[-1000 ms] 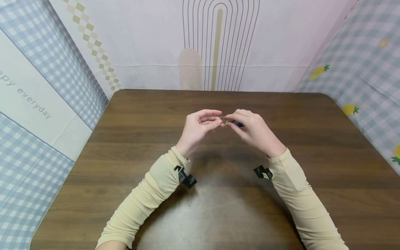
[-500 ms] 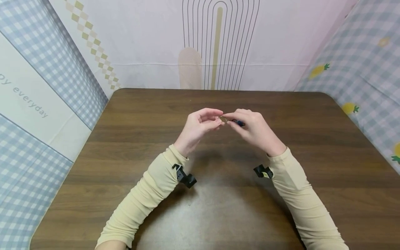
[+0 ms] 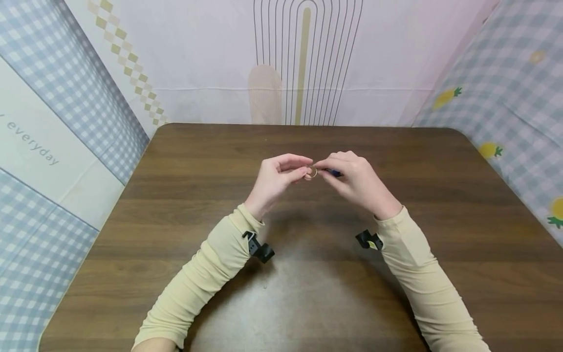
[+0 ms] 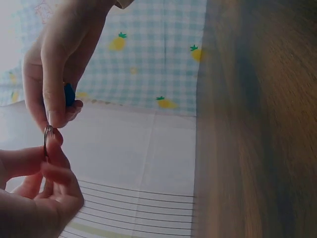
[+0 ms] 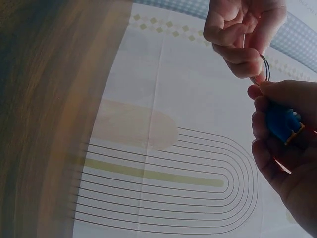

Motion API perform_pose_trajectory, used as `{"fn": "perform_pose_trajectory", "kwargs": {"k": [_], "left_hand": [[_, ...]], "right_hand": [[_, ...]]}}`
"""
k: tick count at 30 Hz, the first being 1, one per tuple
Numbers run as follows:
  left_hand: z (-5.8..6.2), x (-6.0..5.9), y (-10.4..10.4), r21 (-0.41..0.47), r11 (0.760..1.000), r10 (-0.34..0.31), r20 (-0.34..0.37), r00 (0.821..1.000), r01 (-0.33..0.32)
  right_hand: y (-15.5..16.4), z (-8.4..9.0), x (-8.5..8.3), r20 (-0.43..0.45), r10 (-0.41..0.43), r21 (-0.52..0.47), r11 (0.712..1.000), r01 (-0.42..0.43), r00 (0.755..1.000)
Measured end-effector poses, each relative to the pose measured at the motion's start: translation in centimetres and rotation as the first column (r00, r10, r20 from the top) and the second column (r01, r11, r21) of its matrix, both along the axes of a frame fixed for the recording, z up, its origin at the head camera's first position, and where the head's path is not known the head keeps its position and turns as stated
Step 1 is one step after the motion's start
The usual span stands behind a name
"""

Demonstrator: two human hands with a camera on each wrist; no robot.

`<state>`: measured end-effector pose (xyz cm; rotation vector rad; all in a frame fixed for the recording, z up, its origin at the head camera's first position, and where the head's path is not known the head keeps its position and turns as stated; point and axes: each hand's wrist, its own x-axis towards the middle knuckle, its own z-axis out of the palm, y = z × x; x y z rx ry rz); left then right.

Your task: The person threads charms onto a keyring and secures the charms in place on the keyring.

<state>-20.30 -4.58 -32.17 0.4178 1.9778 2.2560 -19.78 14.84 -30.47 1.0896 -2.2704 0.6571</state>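
Centrally, head view: metal ring pinched by left hand, blue charm gripped by right hand, above table. Left wrist view: charm mostly hidden by right hand; checked cloth hung behind. Right wrist view: charm partly exposed; lined sheet beyond.

We wear wrinkled, pale-yellow sleeves, one at lower left, one at lower right; black wrist cameras jut inward, the right bearing a yellowish patch.
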Motion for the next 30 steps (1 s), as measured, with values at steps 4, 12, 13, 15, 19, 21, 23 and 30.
{"fn": "perform_pose_trajectory", "kwargs": {"k": [4, 12, 13, 15, 19, 21, 23, 30], "left_hand": [[-0.06, 0.01, -0.02, -0.048, 0.999, -0.001, -0.027, 1.000, 0.000], [0.49, 0.19, -0.09, -0.021, 0.997, -0.080, 0.030, 0.996, 0.080], [0.56, 0.25, -0.09, -0.013, 0.997, -0.079, 0.030, 0.996, 0.080], [0.63, 0.34, -0.03, 0.001, 0.998, -0.066, 0.025, 0.998, 0.066], [0.39, 0.32, 0.17, -0.036, 0.999, -0.018, -0.034, 0.999, 0.017], [0.17, 0.24, 0.21, -0.072, 0.997, -0.002, -0.081, 0.997, -0.004], [0.01, 0.15, 0.21, -0.101, 0.995, 0.004, -0.120, 0.993, -0.017], [-0.02, 0.09, 0.24, -0.119, 0.993, -0.034, -0.123, 0.992, 0.019]], "right_hand": [[-0.06, -0.01, 0.04, 0.056, -0.005, -0.009, 1.000, 0.005, 0.998], [-0.06, 0.13, 0.16, 0.093, -0.007, -0.012, 1.000, 0.008, 0.996], [-0.05, 0.14, 0.14, 0.087, -0.006, -0.012, 1.000, 0.007, 0.996], [-0.03, 0.11, 0.06, 0.067, -0.003, -0.005, 1.000, 0.003, 0.998], [-0.03, 0.03, -0.08, 0.007, 0.006, -0.005, 1.000, -0.006, 1.000], [-0.04, 0.00, -0.12, -0.016, 0.010, -0.008, 1.000, -0.010, 1.000], [-0.04, -0.01, -0.13, -0.033, 0.013, -0.010, 1.000, -0.014, 0.999], [0.08, -0.22, -0.22, -0.062, 0.032, -0.037, 0.999, -0.034, 0.998]]}}
